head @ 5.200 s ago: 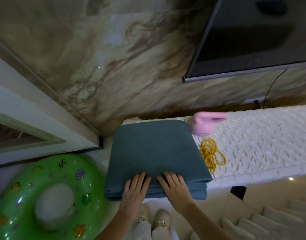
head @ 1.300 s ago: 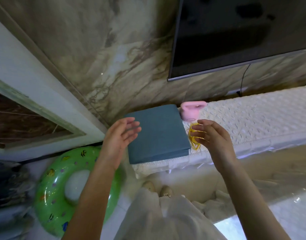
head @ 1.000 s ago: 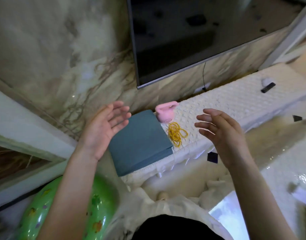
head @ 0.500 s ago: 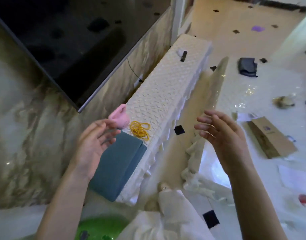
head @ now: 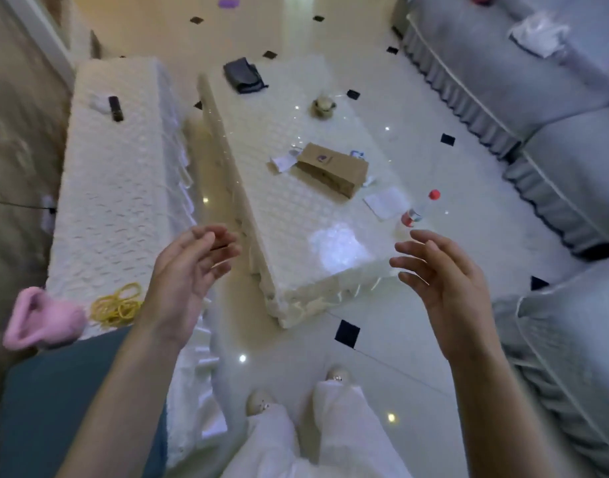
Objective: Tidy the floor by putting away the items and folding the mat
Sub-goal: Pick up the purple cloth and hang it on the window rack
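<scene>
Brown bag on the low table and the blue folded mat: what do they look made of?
Brown bag: looks like matte kraft paper, with creased flat sides and a small printed logo. Blue folded mat: seems soft woven fabric, dull and non-reflective; weave too blurred to confirm.

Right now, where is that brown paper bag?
In the head view, the brown paper bag lies flat on the white-covered low table, center-right, between white paper slips and a red-capped bottle.

I see a glossy tiled floor (head: 382, 339) throwing back light spots, and a matt blue cloth mat (head: 54, 408) folded flat. The tabletop (head: 289, 215) wears a textured white cover under shiny clear film, with a matt brown paper bag (head: 334, 167) on it
</scene>
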A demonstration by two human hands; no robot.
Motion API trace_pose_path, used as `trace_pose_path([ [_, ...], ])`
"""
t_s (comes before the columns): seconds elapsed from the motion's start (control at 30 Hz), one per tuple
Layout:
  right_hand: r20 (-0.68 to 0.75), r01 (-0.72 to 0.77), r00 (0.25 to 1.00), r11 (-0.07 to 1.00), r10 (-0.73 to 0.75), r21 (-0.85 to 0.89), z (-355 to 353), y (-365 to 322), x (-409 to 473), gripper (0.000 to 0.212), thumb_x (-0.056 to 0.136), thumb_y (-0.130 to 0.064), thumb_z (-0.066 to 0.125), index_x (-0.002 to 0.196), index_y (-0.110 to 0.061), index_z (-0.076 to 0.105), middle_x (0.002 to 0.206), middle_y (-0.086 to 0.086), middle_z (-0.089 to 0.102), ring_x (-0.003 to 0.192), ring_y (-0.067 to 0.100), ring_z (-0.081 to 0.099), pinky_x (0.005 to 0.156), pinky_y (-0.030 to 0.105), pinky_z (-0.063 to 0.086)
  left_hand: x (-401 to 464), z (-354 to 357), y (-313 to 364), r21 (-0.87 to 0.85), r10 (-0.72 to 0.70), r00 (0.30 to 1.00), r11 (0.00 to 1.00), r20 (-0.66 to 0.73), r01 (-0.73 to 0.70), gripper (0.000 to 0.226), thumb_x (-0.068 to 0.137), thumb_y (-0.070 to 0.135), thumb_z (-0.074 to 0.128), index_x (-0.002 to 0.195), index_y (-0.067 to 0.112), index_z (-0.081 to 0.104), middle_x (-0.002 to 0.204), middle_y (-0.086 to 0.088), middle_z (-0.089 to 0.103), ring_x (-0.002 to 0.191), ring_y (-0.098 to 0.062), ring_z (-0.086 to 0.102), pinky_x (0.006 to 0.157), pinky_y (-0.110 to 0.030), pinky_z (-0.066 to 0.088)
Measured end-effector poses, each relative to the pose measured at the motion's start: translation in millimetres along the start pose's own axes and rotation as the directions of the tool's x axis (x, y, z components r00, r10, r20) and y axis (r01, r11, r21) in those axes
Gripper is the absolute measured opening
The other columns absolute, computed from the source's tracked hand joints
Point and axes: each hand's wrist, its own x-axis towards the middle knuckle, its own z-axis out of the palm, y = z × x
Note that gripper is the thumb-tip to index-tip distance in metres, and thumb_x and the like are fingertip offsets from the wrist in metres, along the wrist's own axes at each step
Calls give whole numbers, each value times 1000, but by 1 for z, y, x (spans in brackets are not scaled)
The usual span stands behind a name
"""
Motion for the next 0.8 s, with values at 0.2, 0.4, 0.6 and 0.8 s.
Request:
trace_pose_path([
  [0.2, -218, 60, 975, 994, -39, 94, -97, -15, -21, 28, 66, -37, 62, 88, -22, 70, 84, 1, 71, 74, 15, 66, 61, 17, 49, 4, 94, -30, 52, -111, 966, 993, 235, 102, 21, 80, 20, 50, 97, 14, 62, 81, 4, 70, 75, -8, 66, 67, -17, 53],
  [0.4, -346, 53, 938, 996, -25, 70, -201, -25, -34, 24, 80, -28, 54, 98, -16, 64, 85, -1, 71, 78, 14, 66, 67, 20, 51, -9, 200, -63, 123, -165, 918, 984, 361, 129, 23, 81, 22, 50, 100, 17, 63, 89, 2, 70, 82, -10, 67, 69, -19, 53],
  [0.6, -413, 64, 910, 995, -28, 75, -301, -38, -36, 18, 93, -15, 48, 103, -13, 63, 90, 4, 70, 80, 16, 66, 72, 24, 51, -31, 303, -96, 171, -172, 898, 979, 404, 111, 22, 94, 15, 41, 98, 18, 63, 86, 6, 71, 80, -8, 67, 67, -16, 52],
  [0.8, -465, 84, 885, 990, -22, 113, -368, -49, -30, 18, 93, -16, 48, 102, -13, 64, 90, 3, 70, 81, 18, 66, 67, 19, 51, -40, 376, -115, 216, -209, 886, 968, 414, 128, 22, 94, 14, 41, 97, 17, 63, 84, 7, 71, 79, -7, 68, 67, -15, 53],
])
